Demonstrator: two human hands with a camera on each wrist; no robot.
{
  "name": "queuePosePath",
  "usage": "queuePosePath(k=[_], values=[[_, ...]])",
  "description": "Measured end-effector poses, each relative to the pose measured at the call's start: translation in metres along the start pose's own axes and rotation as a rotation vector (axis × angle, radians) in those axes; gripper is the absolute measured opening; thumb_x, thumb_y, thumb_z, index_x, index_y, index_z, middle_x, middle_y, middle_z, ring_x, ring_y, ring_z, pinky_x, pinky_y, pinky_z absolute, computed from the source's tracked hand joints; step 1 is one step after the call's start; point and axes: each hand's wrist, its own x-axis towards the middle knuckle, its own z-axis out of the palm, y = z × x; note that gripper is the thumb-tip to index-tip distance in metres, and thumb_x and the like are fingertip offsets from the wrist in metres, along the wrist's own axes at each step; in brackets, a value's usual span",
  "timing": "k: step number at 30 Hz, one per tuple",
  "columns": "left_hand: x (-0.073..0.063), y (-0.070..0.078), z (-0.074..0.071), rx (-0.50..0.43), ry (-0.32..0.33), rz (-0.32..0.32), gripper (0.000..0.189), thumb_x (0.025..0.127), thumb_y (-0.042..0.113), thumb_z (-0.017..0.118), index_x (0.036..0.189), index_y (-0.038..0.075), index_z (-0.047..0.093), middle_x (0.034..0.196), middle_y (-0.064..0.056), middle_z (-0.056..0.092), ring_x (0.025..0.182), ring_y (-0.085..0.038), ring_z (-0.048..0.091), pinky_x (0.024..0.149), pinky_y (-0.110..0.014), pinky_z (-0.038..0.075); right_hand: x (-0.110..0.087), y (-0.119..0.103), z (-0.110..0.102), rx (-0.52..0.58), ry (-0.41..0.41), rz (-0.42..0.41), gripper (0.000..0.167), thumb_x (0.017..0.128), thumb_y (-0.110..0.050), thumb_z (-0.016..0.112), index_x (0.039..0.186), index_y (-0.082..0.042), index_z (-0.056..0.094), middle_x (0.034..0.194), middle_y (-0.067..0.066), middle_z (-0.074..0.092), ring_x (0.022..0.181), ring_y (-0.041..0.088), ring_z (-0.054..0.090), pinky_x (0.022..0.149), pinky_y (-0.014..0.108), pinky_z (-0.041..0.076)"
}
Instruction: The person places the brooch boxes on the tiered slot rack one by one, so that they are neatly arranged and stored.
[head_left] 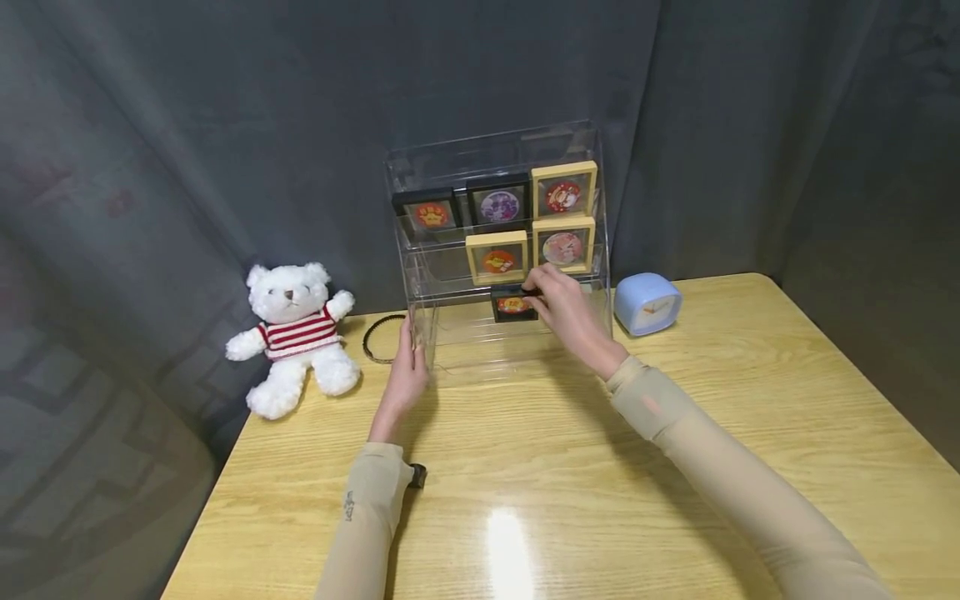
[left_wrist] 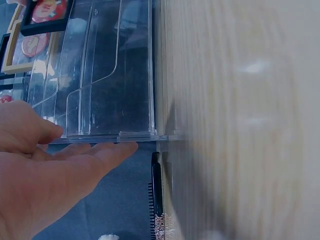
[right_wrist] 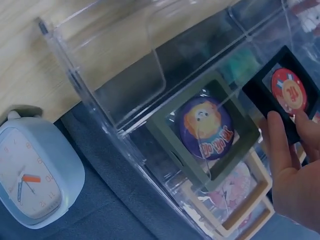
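Note:
My right hand (head_left: 567, 310) pinches a small black display frame (head_left: 513, 306) by its side edge, at the lower tier of a clear acrylic display rack (head_left: 486, 342). A round red badge (right_wrist: 289, 91) with gold lettering shows inside it. Beside it in the right wrist view, a grey-green frame (right_wrist: 212, 84) with a purple badge stands in the rack; my hand hides it in the head view. My left hand (head_left: 407, 371) rests against the rack's left side, its fingers (left_wrist: 107, 152) extended along the panel.
Higher tiers hold black frames (head_left: 395, 200) and cream frames (head_left: 564, 172) with round badges. A white teddy bear (head_left: 288, 337) in a striped top and a dark hairband (head_left: 366, 342) lie left of the rack. A blue clock (head_left: 647, 304) stands right; a dark curtain (head_left: 315, 100) hangs behind.

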Motion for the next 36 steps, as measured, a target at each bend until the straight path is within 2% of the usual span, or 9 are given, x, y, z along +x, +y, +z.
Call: queuePosePath(k=[3, 8, 17, 22, 26, 32, 36], values=[[-0.001, 0.001, 0.0, -0.005, -0.003, 0.002, 0.068, 0.113, -0.004, 0.028, 0.173, 0.01, 0.0, 0.178, -0.018, 0.003, 0.162, -0.04, 0.012, 0.132, -0.054, 0.013, -0.001, 0.003, 0.003, -0.039, -0.038, -0.017, 0.015, 0.094, 0.007, 0.078, 0.105, 0.003, 0.069, 0.109, 0.017, 0.067, 0.095, 0.034, 0.071, 0.081, 0.042, 0.064], [-0.002, 0.002, 0.002, -0.002, -0.013, -0.013, 0.067, 0.114, -0.002, 0.028, 0.173, 0.01, -0.002, 0.178, -0.017, 0.002, 0.162, -0.038, 0.012, 0.132, -0.051, 0.012, -0.008, 0.007, 0.008, -0.113, -0.071, -0.037, 0.017, 0.093, 0.007, 0.079, 0.105, 0.002, 0.069, 0.106, 0.015, 0.068, 0.094, 0.034, 0.071, 0.082, 0.044, 0.064], [-0.003, 0.0, 0.001, -0.013, -0.009, -0.037, 0.067, 0.115, 0.0, 0.027, 0.173, 0.013, -0.003, 0.179, -0.013, 0.001, 0.163, -0.034, 0.008, 0.132, -0.052, 0.013, -0.01, 0.008, 0.012, -0.163, -0.081, -0.065, 0.015, 0.097, 0.008, 0.074, 0.111, 0.004, 0.071, 0.111, 0.018, 0.071, 0.102, 0.035, 0.072, 0.084, 0.045, 0.064], [-0.004, 0.004, 0.002, -0.022, -0.006, -0.036, 0.067, 0.115, 0.0, 0.028, 0.173, 0.011, -0.002, 0.179, -0.015, 0.002, 0.162, -0.037, 0.008, 0.131, -0.055, 0.014, -0.009, 0.007, 0.011, -0.187, -0.079, -0.063, 0.018, 0.099, 0.01, 0.07, 0.116, 0.005, 0.071, 0.118, 0.021, 0.073, 0.11, 0.039, 0.071, 0.088, 0.048, 0.064], [-0.004, 0.003, 0.003, -0.03, -0.005, -0.041, 0.066, 0.114, -0.001, 0.028, 0.172, 0.008, -0.002, 0.178, -0.018, 0.001, 0.162, -0.041, 0.008, 0.131, -0.058, 0.013, -0.01, 0.008, 0.012, -0.195, -0.067, -0.069, 0.019, 0.099, 0.01, 0.069, 0.118, 0.006, 0.071, 0.12, 0.021, 0.072, 0.11, 0.039, 0.071, 0.088, 0.048, 0.064], [-0.003, 0.003, 0.002, -0.004, -0.002, -0.03, 0.067, 0.115, 0.0, 0.029, 0.173, 0.012, -0.002, 0.179, -0.016, 0.004, 0.161, -0.039, 0.013, 0.131, -0.055, 0.017, -0.011, 0.006, 0.01, -0.222, -0.056, -0.08, 0.025, 0.099, 0.001, 0.074, 0.123, 0.007, 0.072, 0.122, 0.021, 0.072, 0.111, 0.038, 0.07, 0.084, 0.048, 0.065], [-0.002, 0.002, 0.002, 0.001, 0.01, -0.017, 0.068, 0.114, -0.002, 0.028, 0.173, 0.013, 0.0, 0.179, -0.015, 0.005, 0.161, -0.039, 0.016, 0.131, -0.052, 0.017, -0.012, 0.005, 0.008, -0.235, -0.052, -0.078, 0.026, 0.103, -0.006, 0.071, 0.126, 0.007, 0.072, 0.123, 0.021, 0.072, 0.11, 0.039, 0.071, 0.08, 0.048, 0.065]])
